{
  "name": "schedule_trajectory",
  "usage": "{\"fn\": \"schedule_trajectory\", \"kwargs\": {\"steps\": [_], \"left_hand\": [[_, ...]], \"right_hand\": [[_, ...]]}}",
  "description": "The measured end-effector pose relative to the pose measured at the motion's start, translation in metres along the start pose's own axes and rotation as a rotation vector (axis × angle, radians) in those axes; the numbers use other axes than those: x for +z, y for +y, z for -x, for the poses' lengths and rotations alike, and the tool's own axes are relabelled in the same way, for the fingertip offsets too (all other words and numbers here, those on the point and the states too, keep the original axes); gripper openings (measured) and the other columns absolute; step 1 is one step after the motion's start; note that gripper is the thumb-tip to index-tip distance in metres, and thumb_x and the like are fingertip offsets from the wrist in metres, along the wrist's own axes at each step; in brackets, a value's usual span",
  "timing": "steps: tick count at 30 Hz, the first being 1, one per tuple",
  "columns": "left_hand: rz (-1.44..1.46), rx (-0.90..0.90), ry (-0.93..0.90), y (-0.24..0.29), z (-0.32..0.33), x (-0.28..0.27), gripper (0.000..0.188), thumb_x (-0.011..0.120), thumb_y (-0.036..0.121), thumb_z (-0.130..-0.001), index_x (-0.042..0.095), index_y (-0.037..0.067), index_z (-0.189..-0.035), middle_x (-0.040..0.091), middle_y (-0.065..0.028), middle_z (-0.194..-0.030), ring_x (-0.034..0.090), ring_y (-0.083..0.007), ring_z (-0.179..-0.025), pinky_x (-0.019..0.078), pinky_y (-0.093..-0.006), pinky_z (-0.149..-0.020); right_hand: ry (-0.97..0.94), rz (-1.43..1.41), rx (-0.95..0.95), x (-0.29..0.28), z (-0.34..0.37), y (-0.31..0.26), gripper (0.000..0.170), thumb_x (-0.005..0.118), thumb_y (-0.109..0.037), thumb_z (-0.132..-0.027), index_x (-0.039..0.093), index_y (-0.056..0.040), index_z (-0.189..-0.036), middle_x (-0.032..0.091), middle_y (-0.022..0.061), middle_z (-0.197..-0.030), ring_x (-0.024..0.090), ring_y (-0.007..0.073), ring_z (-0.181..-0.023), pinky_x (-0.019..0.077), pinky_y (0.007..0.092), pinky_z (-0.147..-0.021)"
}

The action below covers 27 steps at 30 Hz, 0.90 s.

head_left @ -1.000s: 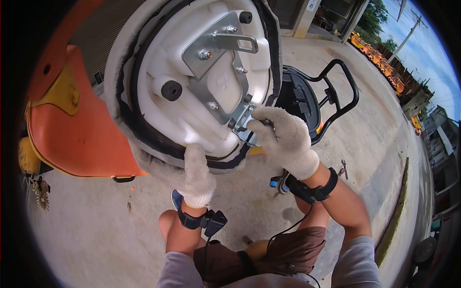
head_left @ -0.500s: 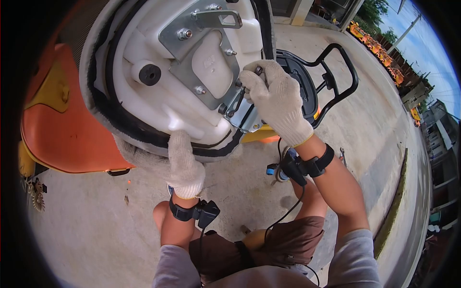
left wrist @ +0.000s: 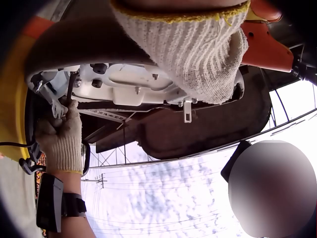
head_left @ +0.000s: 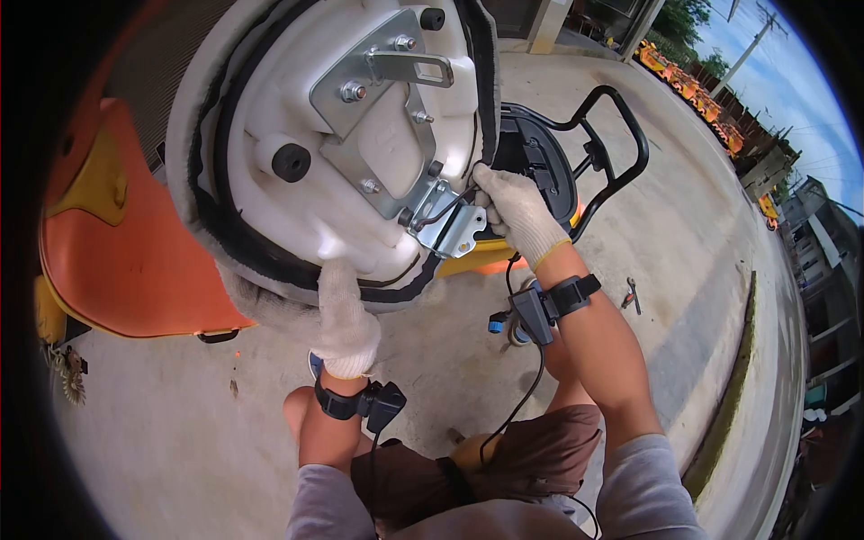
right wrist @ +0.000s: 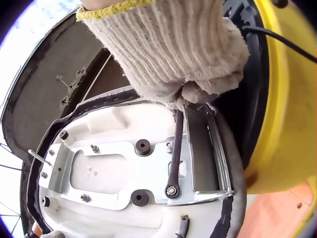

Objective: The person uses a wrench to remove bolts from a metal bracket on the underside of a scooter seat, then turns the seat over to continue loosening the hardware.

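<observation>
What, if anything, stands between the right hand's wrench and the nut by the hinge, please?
Nothing visible does: the right hand pinches the wrench, whose ring end sits around the nut. The hinge rises beside the wrench, not between it and the nut.

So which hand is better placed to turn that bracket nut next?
Probably the right: the right hand holds the wrench, whose ring end sits over the nut, while the left hand grips the seat at its edge.
</observation>
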State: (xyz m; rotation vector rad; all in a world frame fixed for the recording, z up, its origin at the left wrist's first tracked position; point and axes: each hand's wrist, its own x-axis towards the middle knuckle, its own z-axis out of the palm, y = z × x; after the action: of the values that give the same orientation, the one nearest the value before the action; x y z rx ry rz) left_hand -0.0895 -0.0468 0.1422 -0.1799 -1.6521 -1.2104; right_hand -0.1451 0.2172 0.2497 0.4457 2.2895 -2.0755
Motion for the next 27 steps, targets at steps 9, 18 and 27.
{"fn": "schedule_trajectory", "kwargs": {"steps": [9, 18, 27], "left_hand": [[0.397, -0.092, 0.106, 0.076, -0.043, 0.018, 0.089, 0.063, 0.003, -0.082, 0.016, 0.000, -0.158, 0.028, -0.0171, -0.161, 0.035, -0.0286, -0.145, 0.0254, -0.0468, -0.122], [0.306, -0.112, 0.131, 0.072, -0.045, 0.017, 0.090, 0.065, 0.007, -0.082, 0.019, 0.000, -0.158, 0.031, -0.0180, -0.159, 0.038, -0.0294, -0.143, 0.0291, -0.0465, -0.121], [0.406, -0.231, 0.194, 0.077, -0.046, 0.018, 0.098, 0.071, 0.015, -0.076, 0.019, -0.001, -0.157, 0.031, -0.0194, -0.156, 0.037, -0.0308, -0.142, 0.0285, -0.0470, -0.120]], "right_hand": [[0.098, 0.069, -0.265, 0.006, 0.008, -0.005, 0.041, 0.062, -0.038, -0.101, 0.067, 0.0032, -0.103, 0.067, 0.0061, -0.080, 0.058, 0.0092, -0.057, 0.0501, 0.0257, -0.052], [0.044, 0.095, -0.522, 0.020, 0.086, -0.061, 0.032, 0.060, -0.022, -0.098, 0.060, 0.0050, -0.115, 0.074, 0.0110, -0.088, 0.072, 0.0131, -0.071, 0.0575, 0.0264, -0.068], [-0.142, 0.290, -0.585, 0.045, 0.085, -0.038, 0.019, 0.058, -0.015, -0.103, 0.061, 0.0019, -0.111, 0.075, 0.0075, -0.094, 0.071, 0.0088, -0.078, 0.0591, 0.0251, -0.069]]}}
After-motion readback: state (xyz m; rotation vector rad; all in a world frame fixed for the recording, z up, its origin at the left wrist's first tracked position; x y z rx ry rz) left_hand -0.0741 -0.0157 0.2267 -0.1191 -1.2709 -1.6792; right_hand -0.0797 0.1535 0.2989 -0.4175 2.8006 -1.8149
